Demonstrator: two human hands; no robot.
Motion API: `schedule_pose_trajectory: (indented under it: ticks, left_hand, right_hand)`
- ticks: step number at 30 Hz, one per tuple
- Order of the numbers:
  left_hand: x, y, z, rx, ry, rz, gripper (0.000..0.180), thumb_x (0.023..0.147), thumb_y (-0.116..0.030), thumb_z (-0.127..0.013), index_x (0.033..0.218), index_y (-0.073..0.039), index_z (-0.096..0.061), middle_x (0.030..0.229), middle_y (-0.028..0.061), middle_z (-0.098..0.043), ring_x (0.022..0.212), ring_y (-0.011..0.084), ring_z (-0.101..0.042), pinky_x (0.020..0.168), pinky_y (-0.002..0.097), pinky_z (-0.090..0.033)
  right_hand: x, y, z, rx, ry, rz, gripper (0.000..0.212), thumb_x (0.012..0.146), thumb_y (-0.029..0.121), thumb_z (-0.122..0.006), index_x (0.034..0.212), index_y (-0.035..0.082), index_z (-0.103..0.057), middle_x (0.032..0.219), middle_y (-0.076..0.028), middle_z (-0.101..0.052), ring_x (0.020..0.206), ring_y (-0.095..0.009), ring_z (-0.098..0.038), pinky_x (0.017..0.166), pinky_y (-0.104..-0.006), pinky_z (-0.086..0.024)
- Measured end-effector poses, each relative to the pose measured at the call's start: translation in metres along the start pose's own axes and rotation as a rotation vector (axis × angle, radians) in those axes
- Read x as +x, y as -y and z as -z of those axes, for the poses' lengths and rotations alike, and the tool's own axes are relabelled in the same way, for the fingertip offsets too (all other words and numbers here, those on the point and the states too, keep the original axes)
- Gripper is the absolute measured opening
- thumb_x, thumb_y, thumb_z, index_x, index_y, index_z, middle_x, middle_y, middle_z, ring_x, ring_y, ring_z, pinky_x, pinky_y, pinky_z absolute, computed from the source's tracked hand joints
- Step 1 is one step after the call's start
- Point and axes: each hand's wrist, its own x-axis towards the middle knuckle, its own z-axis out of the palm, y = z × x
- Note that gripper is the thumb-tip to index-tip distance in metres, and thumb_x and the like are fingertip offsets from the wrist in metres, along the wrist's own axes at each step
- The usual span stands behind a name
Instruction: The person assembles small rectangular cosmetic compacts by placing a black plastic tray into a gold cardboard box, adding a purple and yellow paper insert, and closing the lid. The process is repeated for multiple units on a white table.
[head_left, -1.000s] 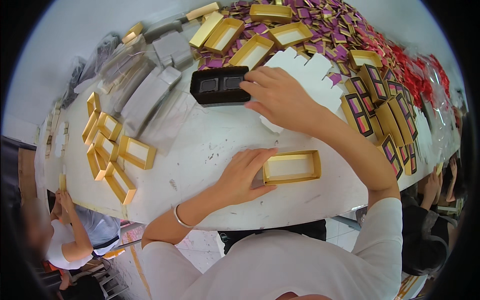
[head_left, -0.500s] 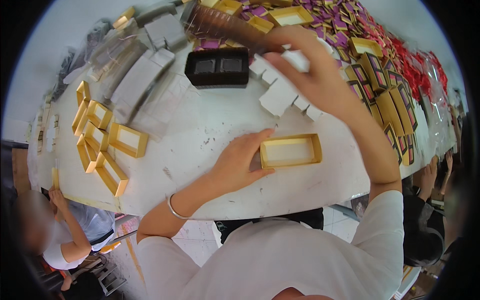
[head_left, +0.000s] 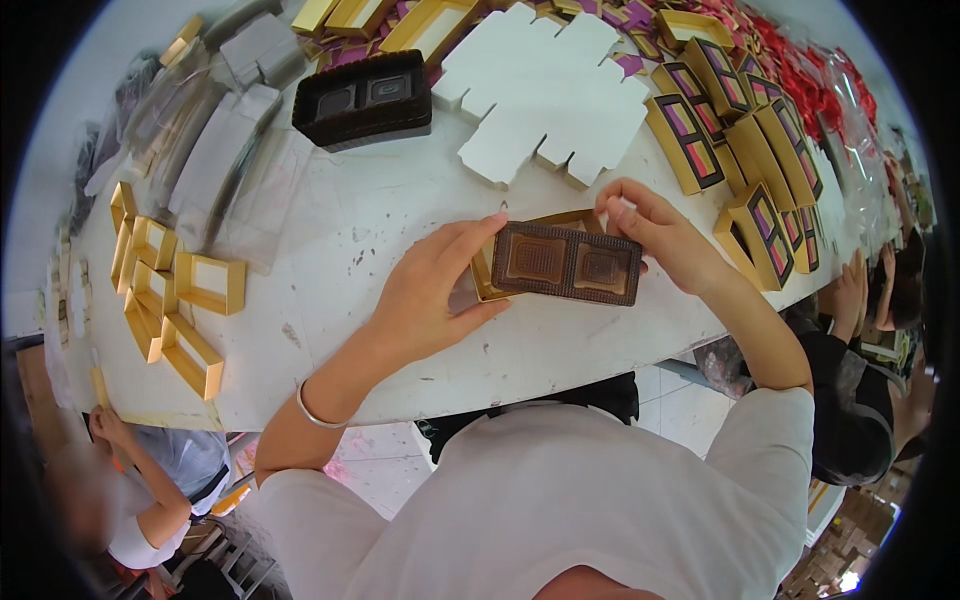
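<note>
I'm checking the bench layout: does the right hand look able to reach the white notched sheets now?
Probably yes: the white notched sheets lie just beyond the right hand, nothing visible between, though it holds the brown tray.

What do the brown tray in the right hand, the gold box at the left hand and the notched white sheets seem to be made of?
Brown tray: probably thin moulded plastic with a slight sheen; the ribbed rim and recessed pockets look formed in one piece.
Gold box: likely card with a metallic finish; its walls are thin and straight.
White sheets: probably matt paperboard, being flat with cut notches.
</note>
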Motion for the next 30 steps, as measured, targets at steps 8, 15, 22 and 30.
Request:
schedule_pose_trajectory:
  ticks: [8,15,22,30]
  left_hand:
    - [0.003,0.003,-0.003,0.05,0.034,-0.026,0.074,0.067,-0.01,-0.079,0.132,-0.005,-0.044,0.118,0.0128,-0.056,0.096,0.025,-0.057,0.081,0.0335,-0.045]
    - [0.005,-0.001,-0.002,-0.045,0.069,0.078,0.069,0.067,-0.013,-0.079,0.128,-0.002,-0.049,0.12,0.0166,-0.056,0.107,0.0315,-0.056,0.088,0.036,-0.047]
    - [0.008,0.006,0.013,-0.06,0.156,-0.008,0.066,0.067,-0.006,-0.076,0.129,-0.002,-0.051,0.126,0.0159,-0.052,0.111,0.0284,-0.054,0.093,0.0341,-0.044]
    - [0.008,0.006,0.014,-0.099,0.205,0.024,0.068,0.069,-0.011,-0.076,0.131,-0.007,-0.05,0.129,0.0132,-0.049,0.111,0.0307,-0.052,0.091,0.0364,-0.046]
  right_hand:
    - [-0.03,-0.005,-0.008,-1.09,-0.069,0.913,0.051,0.073,0.024,-0.075,0.119,0.012,-0.057,0.112,-0.012,-0.05,0.088,-0.026,-0.054,0.071,-0.0313,-0.042]
    - [-0.002,-0.01,-0.002,-1.342,-0.009,1.025,0.045,0.08,0.037,-0.066,0.117,0.014,-0.053,0.109,-0.008,-0.049,0.09,-0.021,-0.049,0.073,-0.0317,-0.039]
    - [-0.009,0.001,0.005,-1.153,0.195,1.034,0.052,0.076,0.03,-0.069,0.121,0.008,-0.054,0.118,-0.015,-0.048,0.08,-0.025,-0.051,0.07,-0.0354,-0.046]
    - [-0.009,-0.001,0.003,-1.424,0.202,1.229,0.044,0.073,0.016,-0.071,0.114,0.004,-0.061,0.114,-0.016,-0.05,0.073,-0.021,-0.053,0.061,-0.0305,-0.049]
